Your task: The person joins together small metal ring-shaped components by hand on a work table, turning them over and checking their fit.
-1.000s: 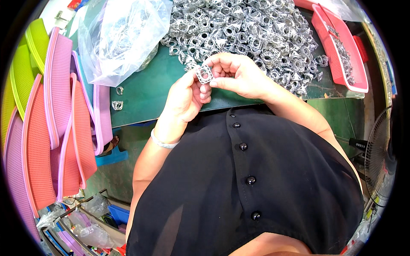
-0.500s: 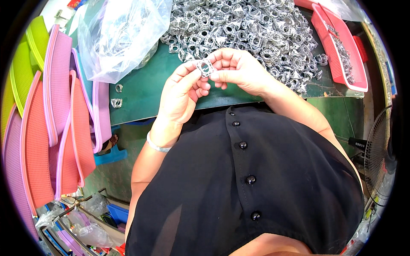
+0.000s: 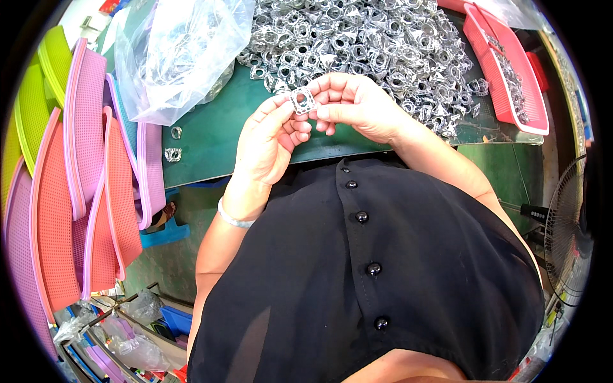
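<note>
Between my two hands is a small silvery ring-shaped part with a round opening and a scalloped, squarish rim. My left hand pinches its left side between thumb and fingers. From the other side, my right hand grips its right edge with thumb and forefinger. Just beyond them spreads a large heap of similar shiny parts on the green tabletop. Two loose parts lie near the table's left side, one of them a squarish silvery part.
A clear plastic bag with silvery contents sits at the back left. Stacked purple, orange and green baskets crowd the left. On the right stands a pink basket holding more parts. A fan is at far right.
The held part has turned slightly so its opening faces up more, and both hands have shifted a little to the left. Both still grip it.
</note>
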